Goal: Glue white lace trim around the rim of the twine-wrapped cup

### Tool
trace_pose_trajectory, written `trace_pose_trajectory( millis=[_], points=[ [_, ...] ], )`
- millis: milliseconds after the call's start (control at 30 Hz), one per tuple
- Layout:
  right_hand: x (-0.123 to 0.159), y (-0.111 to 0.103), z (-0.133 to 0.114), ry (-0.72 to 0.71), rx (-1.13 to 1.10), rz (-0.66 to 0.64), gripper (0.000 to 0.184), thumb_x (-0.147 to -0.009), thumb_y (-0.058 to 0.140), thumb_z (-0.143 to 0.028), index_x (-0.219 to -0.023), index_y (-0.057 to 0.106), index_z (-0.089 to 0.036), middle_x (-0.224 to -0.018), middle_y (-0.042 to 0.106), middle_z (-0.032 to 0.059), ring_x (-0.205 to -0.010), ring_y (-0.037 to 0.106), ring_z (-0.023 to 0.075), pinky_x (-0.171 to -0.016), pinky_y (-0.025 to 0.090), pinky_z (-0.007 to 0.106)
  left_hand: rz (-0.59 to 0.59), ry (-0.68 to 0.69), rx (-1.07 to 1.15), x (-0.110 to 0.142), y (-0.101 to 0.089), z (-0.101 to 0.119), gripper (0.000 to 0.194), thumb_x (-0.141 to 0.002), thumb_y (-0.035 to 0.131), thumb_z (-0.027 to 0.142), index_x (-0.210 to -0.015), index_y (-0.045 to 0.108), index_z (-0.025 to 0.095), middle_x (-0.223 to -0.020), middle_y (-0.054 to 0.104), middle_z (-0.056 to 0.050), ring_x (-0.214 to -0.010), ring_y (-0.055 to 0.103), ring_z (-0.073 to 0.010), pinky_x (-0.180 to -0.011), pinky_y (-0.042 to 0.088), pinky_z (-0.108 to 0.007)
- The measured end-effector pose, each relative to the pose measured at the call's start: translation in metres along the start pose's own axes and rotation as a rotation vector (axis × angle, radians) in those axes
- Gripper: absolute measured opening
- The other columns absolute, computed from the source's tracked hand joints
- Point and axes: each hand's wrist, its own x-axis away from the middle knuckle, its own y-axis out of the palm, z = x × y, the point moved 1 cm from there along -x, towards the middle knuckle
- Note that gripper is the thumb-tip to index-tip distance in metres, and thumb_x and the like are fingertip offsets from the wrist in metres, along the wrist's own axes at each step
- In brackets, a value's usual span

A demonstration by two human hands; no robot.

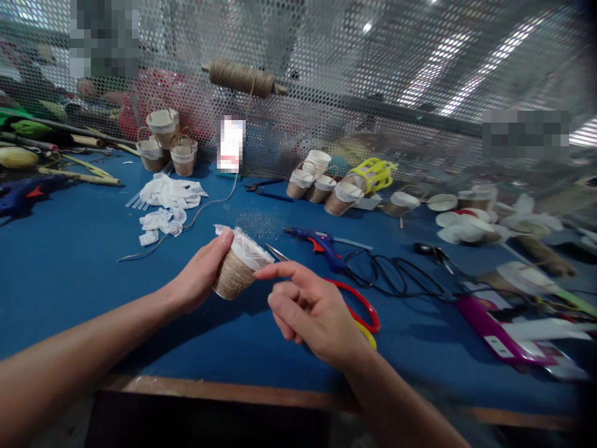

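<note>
A small cup wrapped in brown twine (233, 274), with a white lace band round its rim, is tilted in my left hand (203, 267). The left thumb presses on the lace while the fingers go behind the cup, out of sight. My right hand (317, 311) has its index finger stretched out to the cup's right side, at or very near the twine below the lace. Its thumb and other fingers are loosely bent with nothing between them. Beneath the right hand lie scissors with red and yellow handles (370, 314), their blades partly covered.
A blue glue gun (317, 242) with a black cord lies right of the cup. White lace scraps (170, 191) sit to the left. Twine-wrapped cups (345, 194) stand along the mesh panel, below a twine spool (241, 78). Pliers (270, 188) and a lit phone (231, 144) are at the back.
</note>
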Motion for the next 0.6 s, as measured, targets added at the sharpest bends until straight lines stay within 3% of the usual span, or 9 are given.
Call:
trace_pose_trajectory(
  millis=[367,600],
  points=[
    [0.0017,0.0021,-0.0013,0.031,0.050,-0.034,0.032,-0.081,0.053,-0.028,-0.111,0.049,-0.019,-0.050,0.043,-0.0100,-0.041,0.043,0.0051,-0.039,0.033,0.018,0.185,0.103,-0.365,0.0051,0.0021,0.0053,0.048,-0.081,0.039,0.058,-0.085,0.055,0.013,-0.077,0.060,-0.004,-0.068,0.052,-0.0155,-0.060,0.039,-0.027],
    [0.0021,0.0036,0.0003,0.073,0.003,-0.112,0.038,-0.079,0.056,-0.024,-0.116,0.045,-0.020,-0.054,0.044,-0.0096,-0.045,0.045,0.0054,-0.042,0.035,0.018,0.184,0.210,-0.498,0.0060,0.0009,0.0023,0.045,-0.082,0.039,0.054,-0.103,0.051,0.017,-0.084,0.061,-0.003,-0.074,0.053,-0.0160,-0.065,0.042,-0.026]
  ],
)
